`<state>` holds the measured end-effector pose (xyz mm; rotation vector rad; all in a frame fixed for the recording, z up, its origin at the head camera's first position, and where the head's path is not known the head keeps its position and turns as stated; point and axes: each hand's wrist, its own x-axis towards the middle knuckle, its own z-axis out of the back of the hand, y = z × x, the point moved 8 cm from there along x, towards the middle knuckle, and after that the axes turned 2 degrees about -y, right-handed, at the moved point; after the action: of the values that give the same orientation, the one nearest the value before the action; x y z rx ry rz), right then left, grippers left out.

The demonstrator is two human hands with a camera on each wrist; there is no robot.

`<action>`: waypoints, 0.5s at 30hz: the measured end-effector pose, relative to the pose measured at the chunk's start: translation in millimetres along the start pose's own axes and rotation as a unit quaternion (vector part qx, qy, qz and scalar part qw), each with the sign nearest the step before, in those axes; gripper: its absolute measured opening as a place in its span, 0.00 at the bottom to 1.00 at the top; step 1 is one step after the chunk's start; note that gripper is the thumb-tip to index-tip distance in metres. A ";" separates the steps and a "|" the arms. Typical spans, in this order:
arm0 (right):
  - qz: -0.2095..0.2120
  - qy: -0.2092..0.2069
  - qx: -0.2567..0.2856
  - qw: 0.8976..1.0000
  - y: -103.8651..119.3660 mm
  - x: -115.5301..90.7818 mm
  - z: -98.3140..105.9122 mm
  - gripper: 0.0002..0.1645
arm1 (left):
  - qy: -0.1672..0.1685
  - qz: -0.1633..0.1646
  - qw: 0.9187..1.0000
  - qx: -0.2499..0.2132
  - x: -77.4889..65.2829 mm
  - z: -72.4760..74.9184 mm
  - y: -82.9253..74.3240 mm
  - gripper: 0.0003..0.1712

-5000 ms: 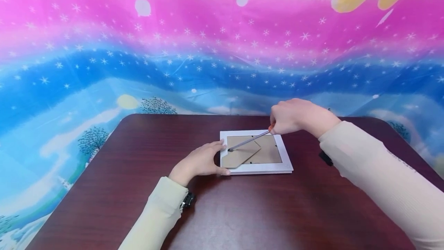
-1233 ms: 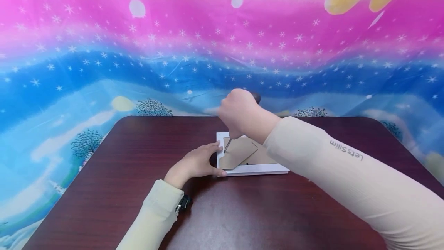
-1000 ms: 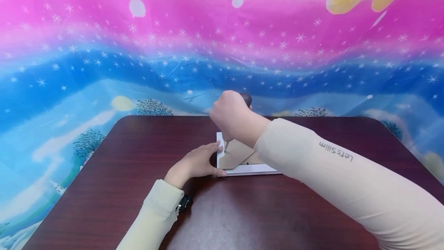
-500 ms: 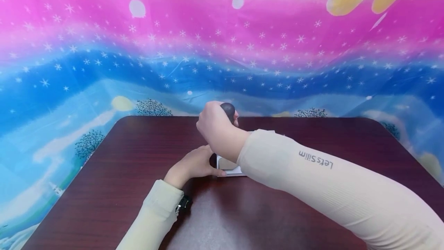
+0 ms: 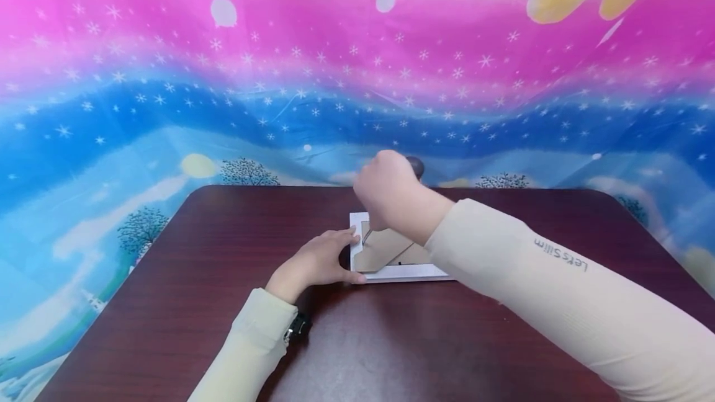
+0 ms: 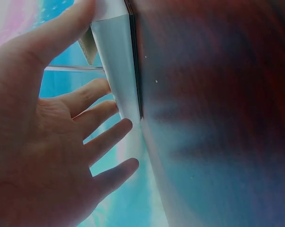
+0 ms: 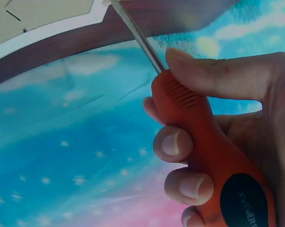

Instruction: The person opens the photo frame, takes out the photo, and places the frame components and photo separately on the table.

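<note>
A white picture frame (image 5: 402, 274) lies face down, its brown backing board (image 5: 413, 256) and stand flap (image 5: 377, 255) uppermost. My left hand (image 5: 314, 260) braces the frame's left end, thumb at the near corner and straight, spread fingers along the left side. Above the frame, my right hand (image 5: 388, 188) wraps round the orange handle of a screwdriver (image 7: 190, 113); the thumb lies along the handle near the shaft. The shaft slants down to the left edge of the backing, close to the left fingers. My right hand and sleeve cover the frame's far right part.
The dark red-brown table (image 5: 240, 228) has rounded far corners. Behind it hangs a pink and blue snow-scene cloth (image 5: 279, 110). A black wrist strap (image 5: 298, 327) sits at the left cuff.
Five seconds ago the screwdriver lay at a low slant from the right; now it stands steeper. Lately my right hand dipped left, then swung back up and right. My left hand stays put.
</note>
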<state>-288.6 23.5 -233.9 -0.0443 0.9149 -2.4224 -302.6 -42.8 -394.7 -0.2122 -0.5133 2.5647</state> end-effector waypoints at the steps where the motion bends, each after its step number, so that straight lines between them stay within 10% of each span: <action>1: -0.004 0.003 0.018 1.000 -6.4 -1.3 -4.2 0.10 | -0.002 0.003 1.000 0.004 -0.1 -0.2 0.4 0.50; 15: -0.012 -0.058 0.195 0.979 -56.3 -28.3 -62.6 0.21 | -0.003 0.009 1.000 0.020 -0.9 -3.1 1.3 0.51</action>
<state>-305.0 110.4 -242.7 -0.0513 0.3786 -2.5476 -301.7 -43.3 -398.1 -0.1957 -0.4651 2.5905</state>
